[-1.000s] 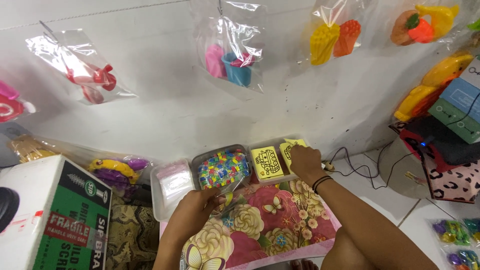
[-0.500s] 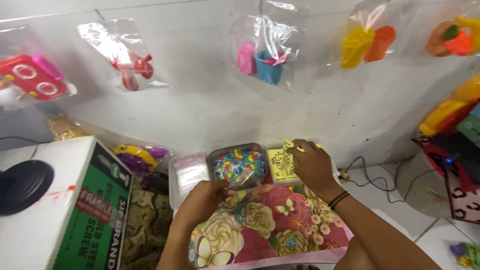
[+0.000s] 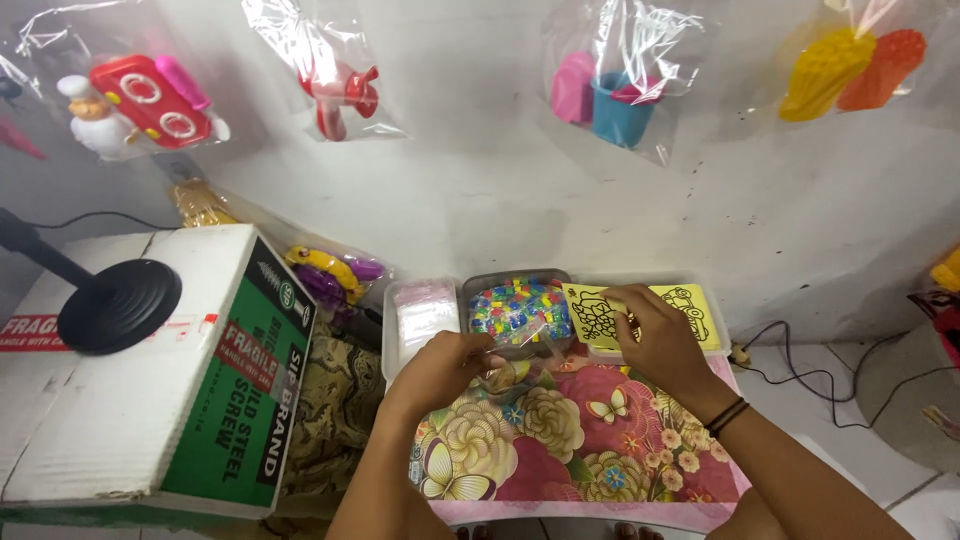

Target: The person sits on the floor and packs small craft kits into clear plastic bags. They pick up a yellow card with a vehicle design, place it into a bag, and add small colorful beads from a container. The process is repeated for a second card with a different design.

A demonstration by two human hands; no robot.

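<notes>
My left hand (image 3: 445, 368) pinches a small clear plastic bag (image 3: 520, 352) at the near edge of a clear tub of many-coloured beads (image 3: 518, 305). My right hand (image 3: 655, 338) rests on yellow cards with black line drawings (image 3: 592, 315), fingers curled over one card's edge. The cards lie in a clear tray (image 3: 700, 298) to the right of the bead tub. A floral-patterned board (image 3: 560, 445) lies under both hands, in front of the containers.
A clear tub of small plastic bags (image 3: 422, 315) stands left of the beads. A white and green cardboard box (image 3: 150, 370) with a black stand base (image 3: 115, 305) is at left. Bagged toys (image 3: 610, 85) hang on the wall. Cables (image 3: 800, 365) run at right.
The camera has shifted left and closer. My left hand has come up to the bead tub with the small bag. My right hand stays on the yellow cards.
</notes>
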